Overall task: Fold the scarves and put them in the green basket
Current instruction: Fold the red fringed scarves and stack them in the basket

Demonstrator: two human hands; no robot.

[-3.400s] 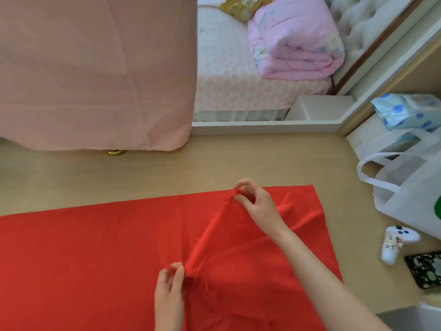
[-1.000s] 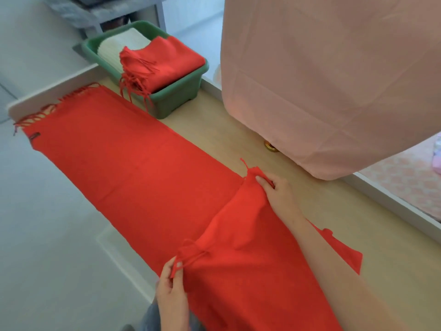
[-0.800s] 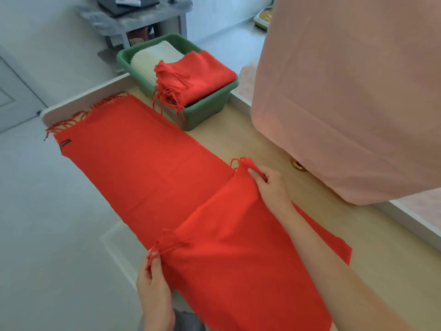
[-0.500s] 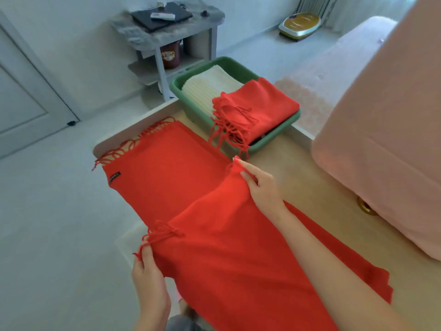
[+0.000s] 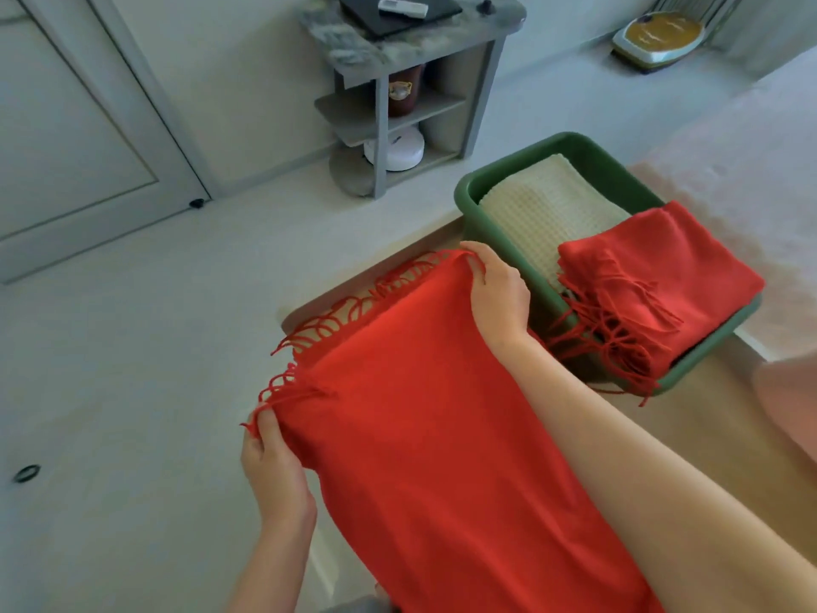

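nearest to us, the left hand [image 5: 272,471] grips the near corner of the red scarf [image 5: 442,435], thumb on top and fingers curled under, with a few strands of fringe bunched in the pinch. the scarf spreads as a long band from the bottom of the view up over the wooden tabletop [image 5: 707,440], passing under the right forearm. its fringed end runs slantwise between the two hands, and the loose strands lie at the table's end edge.

farther out, the right hand [image 5: 499,289] holds the far corner of that same end, fingers curled down over the cloth and the thumb side hidden from us. this hand sits just beside the near wall of the green basket [image 5: 574,141], which stands on the table to its right.

in the basket we see a folded red scarf [image 5: 654,263] on the right, its tassels spilling over the near rim, and a folded cream scarf [image 5: 552,201] to its left.

beyond, on the pale floor, stands a grey side table [image 5: 411,46] with a dark flat device and a remote control [image 5: 402,6] on top. a panelled door [image 5: 66,126] fills the far left.
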